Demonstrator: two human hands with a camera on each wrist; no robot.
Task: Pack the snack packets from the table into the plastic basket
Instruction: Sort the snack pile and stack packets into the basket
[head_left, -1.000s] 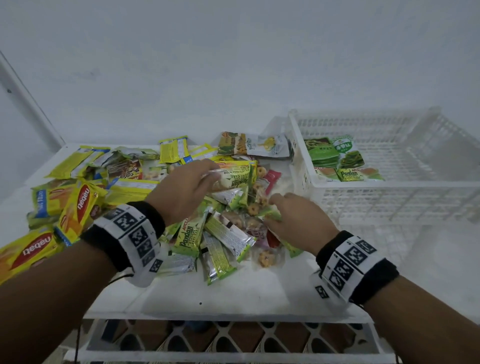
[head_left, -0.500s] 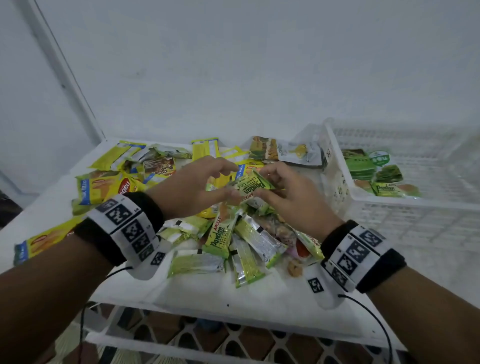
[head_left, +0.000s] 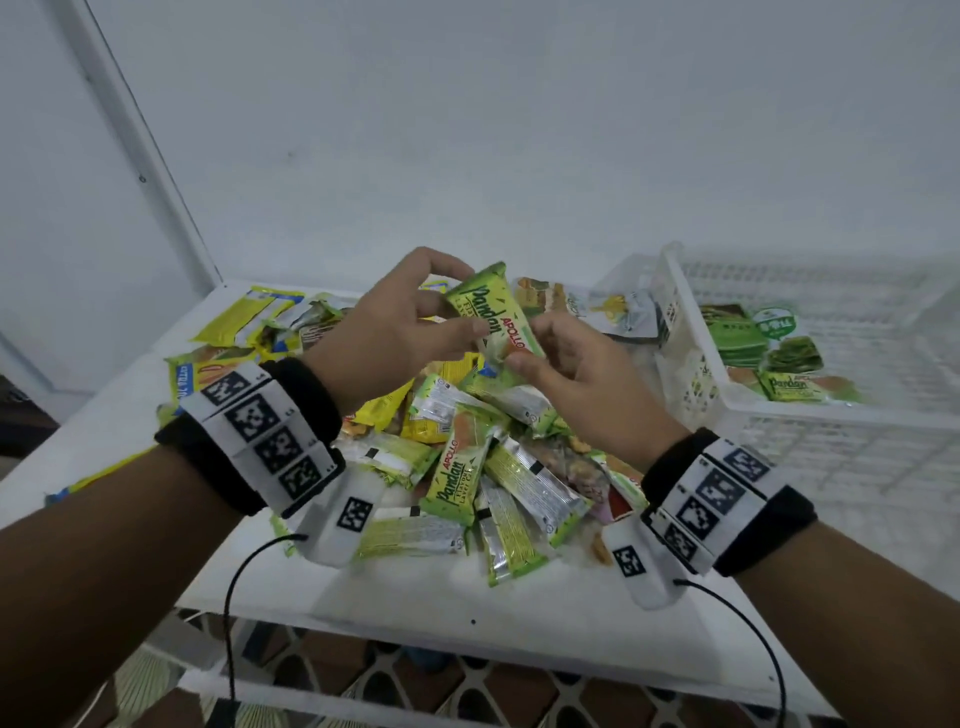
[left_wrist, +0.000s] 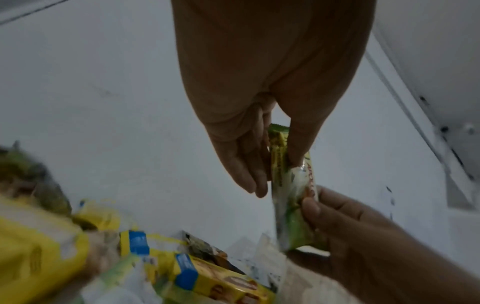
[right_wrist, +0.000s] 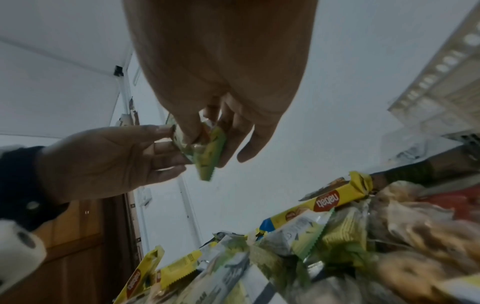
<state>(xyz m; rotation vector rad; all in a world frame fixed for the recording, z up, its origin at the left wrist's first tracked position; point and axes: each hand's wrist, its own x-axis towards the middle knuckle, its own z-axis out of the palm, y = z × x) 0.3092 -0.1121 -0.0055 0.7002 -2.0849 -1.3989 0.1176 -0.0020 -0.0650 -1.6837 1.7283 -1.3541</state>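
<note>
Now, starting with the biggest piece, the white plastic basket (head_left: 691, 358) is sitting at the right end of the surface (head_left: 415, 587), a few green packets lying flat on its floor; its far and right sides are running out of the head view, so how much room is left is hard to say. Beside it the heap of snack packets (head_left: 483, 467) is sprawling across the surface, yellow ones to the left, green and silver ones in the middle, many overlapping, so the count underneath is hidden.

Above the heap both hands are sharing one green cake packet (head_left: 493, 317). The left hand (head_left: 395, 332) is pinching its upper part between thumb and fingers, while the right hand (head_left: 576, 374) is curling its fingers round the lower end.

As for handling, it is looking light and a bit puffy, with a glossy film wrapper that is probably slippery, and soft cake inside that would likely squash under a hard squeeze. A gentle pinch across the flat faces near the middle, or by a crimped end seal, seems the safest hold.

Both wrist views are dim and smeared, so the small print is unreadable and the fingertips behind the wrapper are barely showing.
</note>
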